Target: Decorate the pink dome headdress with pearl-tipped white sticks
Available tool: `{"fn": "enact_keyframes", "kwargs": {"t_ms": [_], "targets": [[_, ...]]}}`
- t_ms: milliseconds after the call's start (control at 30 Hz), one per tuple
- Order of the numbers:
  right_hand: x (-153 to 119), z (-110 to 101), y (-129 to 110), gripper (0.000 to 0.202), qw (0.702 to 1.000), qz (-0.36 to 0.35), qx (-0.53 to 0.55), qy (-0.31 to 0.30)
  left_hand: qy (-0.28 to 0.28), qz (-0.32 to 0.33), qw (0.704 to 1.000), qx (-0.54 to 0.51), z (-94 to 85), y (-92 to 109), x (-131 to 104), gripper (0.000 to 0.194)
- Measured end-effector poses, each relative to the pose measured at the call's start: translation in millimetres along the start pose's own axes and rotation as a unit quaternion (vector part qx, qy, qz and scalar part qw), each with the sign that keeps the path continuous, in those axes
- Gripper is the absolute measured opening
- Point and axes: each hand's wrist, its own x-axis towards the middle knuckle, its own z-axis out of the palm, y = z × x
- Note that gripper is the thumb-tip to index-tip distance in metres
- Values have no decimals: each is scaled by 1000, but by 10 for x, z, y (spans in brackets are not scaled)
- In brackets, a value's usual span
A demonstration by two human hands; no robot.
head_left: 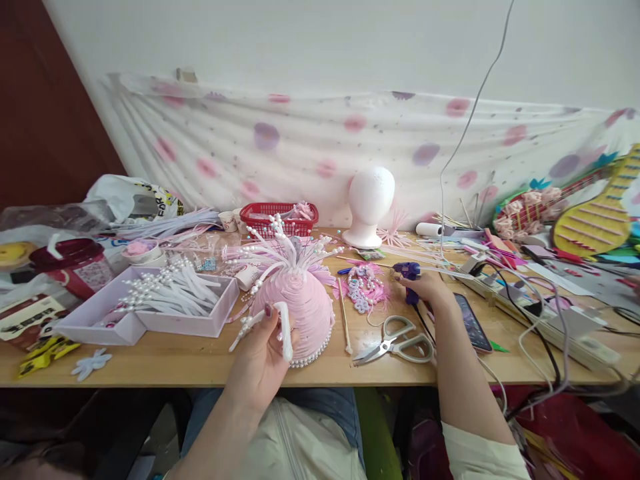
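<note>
My left hand (264,353) pinches a bent white pipe cleaner (285,330) in front of a pink dome-shaped headpiece (305,310). Pearl beads edge the headpiece's lower rim, and a spray of white stems with pearls (285,250) rises from its top. To the right, my right hand (429,290) is closed around a blue glue gun (409,277), whose nozzle points left. Below it on the table lie grey-handled scissors (397,343), and a thin wooden stick (345,317) rests between them and the headpiece.
A lilac box (225,313) at left holds several pearl-tipped white stems. Behind stand a red basket (280,217) and a white foam head (370,200). A phone (473,323) and a power strip with cables (560,327) lie at right; a lidded cup (73,267) is far left.
</note>
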Motion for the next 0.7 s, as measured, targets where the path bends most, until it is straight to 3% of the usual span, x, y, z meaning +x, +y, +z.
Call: {"fn": "enact_keyframes", "kwargs": {"t_ms": [67, 133, 167, 233, 267, 367, 433, 533, 700], "targets": [[-233, -123, 51, 29, 999, -2, -29, -20, -2, 37, 998, 43, 12, -2, 31, 36], [-607, -255, 127, 37, 990, -63, -105, -74, -4, 105, 989, 108, 19, 7, 62, 32], [-834, -318, 157, 39, 983, -130, -109, -68, -5, 156, 976, 154, 25, 17, 73, 29], [-1313, -426, 156, 41, 960, -274, -61, 0, -10, 271, 922, 275, 55, 51, 75, 19], [-1540, -462, 108, 43, 937, -341, -34, 63, -15, 321, 885, 338, 84, 72, 66, 13], [-2041, -467, -234, 30, 876, -452, 10, 166, -54, 397, 796, 454, 214, 137, 13, 14], [-2177, -385, -535, 28, 824, -536, 37, 179, -98, 402, 770, 485, 311, 176, -17, 19], [-2151, -222, -872, 23, 783, -602, 32, 152, -166, 389, 723, 547, 415, 238, -19, 23], [-1939, -57, -952, 24, 758, -642, 25, 115, -244, 359, 625, 649, 464, 340, 68, 31]]}}
